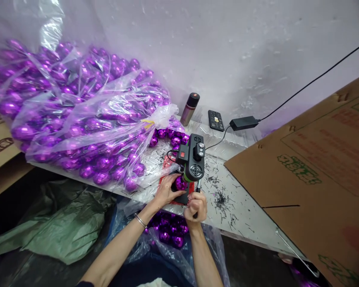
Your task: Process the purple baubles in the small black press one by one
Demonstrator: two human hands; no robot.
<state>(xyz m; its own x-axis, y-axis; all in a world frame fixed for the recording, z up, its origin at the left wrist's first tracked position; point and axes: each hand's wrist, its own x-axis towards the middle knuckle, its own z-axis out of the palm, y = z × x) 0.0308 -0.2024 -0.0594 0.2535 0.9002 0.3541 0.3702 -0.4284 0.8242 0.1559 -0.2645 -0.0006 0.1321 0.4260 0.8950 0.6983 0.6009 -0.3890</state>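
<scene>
A small black machine [192, 157] with a red switch stands on the white table [245, 223]. Under its head sits a shiny purple ball [180, 183], and my left hand [166, 190] is closed around that ball, holding it in place. My right hand [196, 207] is a fist wrapped round the machine's lever handle [198, 187] just below the machine. A silver bracelet [140, 220] is on my left wrist.
A big clear plastic bag of purple balls [77, 115] fills the table's left. A second bag with several purple balls [170, 231] hangs below the table edge. A cardboard sheet [314, 175] lies on the right. A spray can [189, 109], remote [215, 120] and power adapter [243, 122] stand at the back. Dark trimmings [221, 197] litter the table.
</scene>
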